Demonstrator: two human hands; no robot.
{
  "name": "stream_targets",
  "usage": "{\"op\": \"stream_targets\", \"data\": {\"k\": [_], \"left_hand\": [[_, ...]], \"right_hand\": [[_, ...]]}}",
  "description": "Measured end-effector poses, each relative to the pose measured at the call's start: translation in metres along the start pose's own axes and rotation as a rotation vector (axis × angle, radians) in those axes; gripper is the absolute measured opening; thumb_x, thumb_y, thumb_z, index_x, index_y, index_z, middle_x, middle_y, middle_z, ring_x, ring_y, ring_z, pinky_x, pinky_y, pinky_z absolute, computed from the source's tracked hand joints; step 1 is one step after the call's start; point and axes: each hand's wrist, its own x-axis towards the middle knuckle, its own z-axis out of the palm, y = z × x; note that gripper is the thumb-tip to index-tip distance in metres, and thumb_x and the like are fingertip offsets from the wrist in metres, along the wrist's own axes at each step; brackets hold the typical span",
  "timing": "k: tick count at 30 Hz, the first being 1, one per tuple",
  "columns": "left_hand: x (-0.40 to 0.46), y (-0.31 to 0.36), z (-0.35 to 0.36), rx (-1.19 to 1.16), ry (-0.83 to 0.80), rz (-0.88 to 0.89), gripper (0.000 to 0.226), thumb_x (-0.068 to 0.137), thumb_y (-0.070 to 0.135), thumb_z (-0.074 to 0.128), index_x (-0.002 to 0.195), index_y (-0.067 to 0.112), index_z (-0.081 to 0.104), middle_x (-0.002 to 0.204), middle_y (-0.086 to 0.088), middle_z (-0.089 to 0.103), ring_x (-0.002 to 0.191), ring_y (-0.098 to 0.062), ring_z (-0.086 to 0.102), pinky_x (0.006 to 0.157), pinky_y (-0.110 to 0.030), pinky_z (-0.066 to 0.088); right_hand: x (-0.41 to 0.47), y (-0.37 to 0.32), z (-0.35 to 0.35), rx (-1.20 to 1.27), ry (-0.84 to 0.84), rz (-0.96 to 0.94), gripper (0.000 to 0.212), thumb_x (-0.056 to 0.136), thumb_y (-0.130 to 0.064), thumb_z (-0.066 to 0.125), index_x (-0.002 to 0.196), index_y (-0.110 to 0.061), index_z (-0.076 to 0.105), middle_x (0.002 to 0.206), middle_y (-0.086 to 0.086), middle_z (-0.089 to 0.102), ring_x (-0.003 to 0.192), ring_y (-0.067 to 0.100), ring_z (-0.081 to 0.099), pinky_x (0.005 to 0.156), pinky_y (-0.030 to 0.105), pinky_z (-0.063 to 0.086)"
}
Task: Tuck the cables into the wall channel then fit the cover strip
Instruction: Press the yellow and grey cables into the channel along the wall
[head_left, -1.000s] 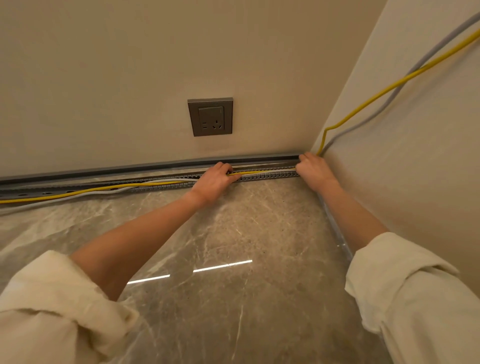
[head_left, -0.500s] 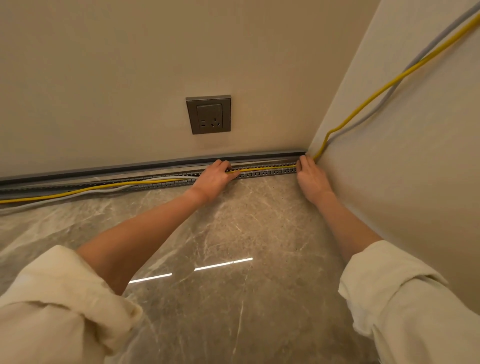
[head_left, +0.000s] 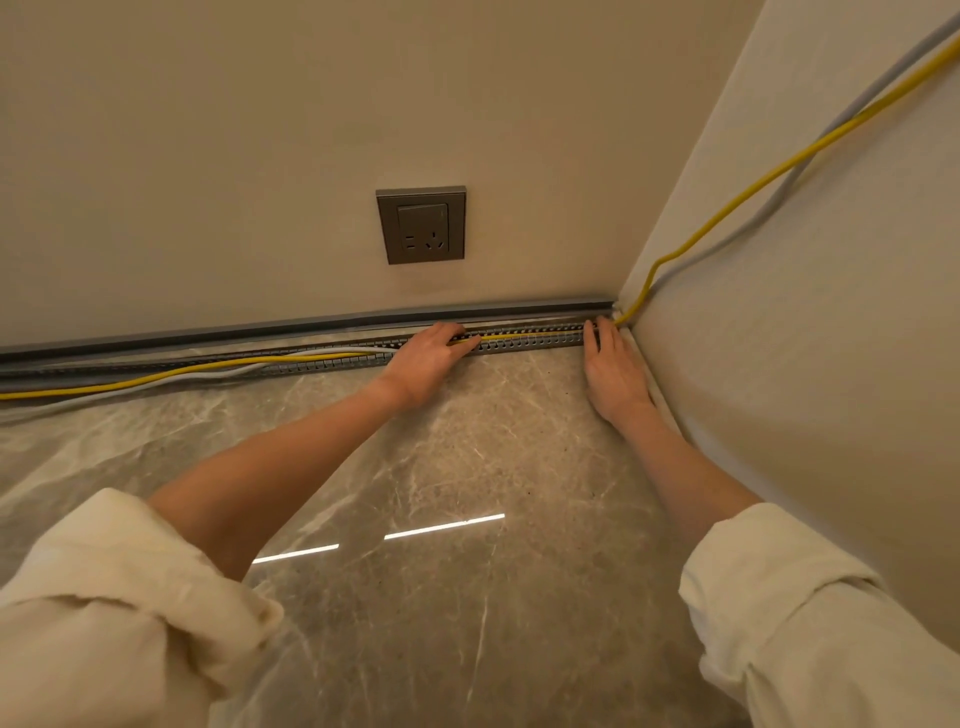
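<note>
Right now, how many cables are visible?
2: a yellow cable and a grey-white cable, both running along the floor channel, then up the right wall. Others may be hidden.

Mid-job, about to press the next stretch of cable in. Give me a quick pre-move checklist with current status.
1. Yellow cable seated in the channel between the hands: ok, it lies along the slot there.
2. Cables left of the left hand seated: not ok, yellow and grey cable ride out over the channel edge toward the floor.
3. Corner held: ok, right hand lies flat with fingers at the channel end where the cables turn up the side wall.
4. Left hand pinning the cable: ok, fingers rest over it at the channel.
5. Grey cable seated between the hands: cannot tell.
6. Cover strip within reach: cannot tell, none identifiable in view.
</note>
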Motion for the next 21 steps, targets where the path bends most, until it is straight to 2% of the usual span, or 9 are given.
{"op": "stream_targets", "data": {"k": [4, 7, 14, 21], "left_hand": [[-0.013, -0.008, 0.001, -0.036, 0.02, 0.002, 0.062, 0.09, 0.004, 0.052, 0.145, 0.017, 0.029, 0.151, -0.015, 0.033, 0.137, -0.032, 0.034, 0.114, -0.043, 0.033], [-0.029, -0.015, -0.001, -0.056, 0.068, -0.041, 0.06, 0.087, 0.004, 0.052, 0.143, 0.012, 0.033, 0.149, -0.017, 0.037, 0.135, -0.034, 0.037, 0.112, -0.044, 0.034], [-0.088, -0.048, -0.016, -0.116, 0.211, -0.22, 0.048, 0.084, 0.002, 0.052, 0.133, 0.003, 0.046, 0.136, -0.02, 0.049, 0.126, -0.036, 0.046, 0.107, -0.047, 0.038], [-0.162, -0.101, -0.036, -0.129, 0.243, -0.306, 0.044, 0.085, 0.003, 0.051, 0.129, 0.0, 0.049, 0.131, -0.022, 0.052, 0.122, -0.037, 0.047, 0.104, -0.046, 0.038]], "right_hand": [[-0.002, -0.015, -0.004, 0.018, 0.016, 0.001, 0.07, 0.088, 0.005, 0.05, 0.147, 0.003, 0.013, 0.155, 0.025, 0.017, 0.144, 0.036, 0.019, 0.118, 0.042, 0.023], [-0.004, -0.039, -0.009, 0.023, 0.004, -0.037, 0.078, 0.083, 0.003, 0.059, 0.147, 0.002, 0.014, 0.154, 0.024, 0.018, 0.144, 0.035, 0.019, 0.117, 0.042, 0.023], [-0.004, -0.117, -0.021, 0.114, 0.037, -0.146, 0.078, 0.083, 0.002, 0.06, 0.147, -0.001, 0.015, 0.154, 0.021, 0.021, 0.144, 0.033, 0.02, 0.117, 0.041, 0.022], [-0.011, -0.215, -0.038, 0.19, 0.067, -0.261, 0.079, 0.08, 0.006, 0.062, 0.146, -0.002, 0.02, 0.152, 0.022, 0.024, 0.142, 0.034, 0.023, 0.117, 0.043, 0.026]]}}
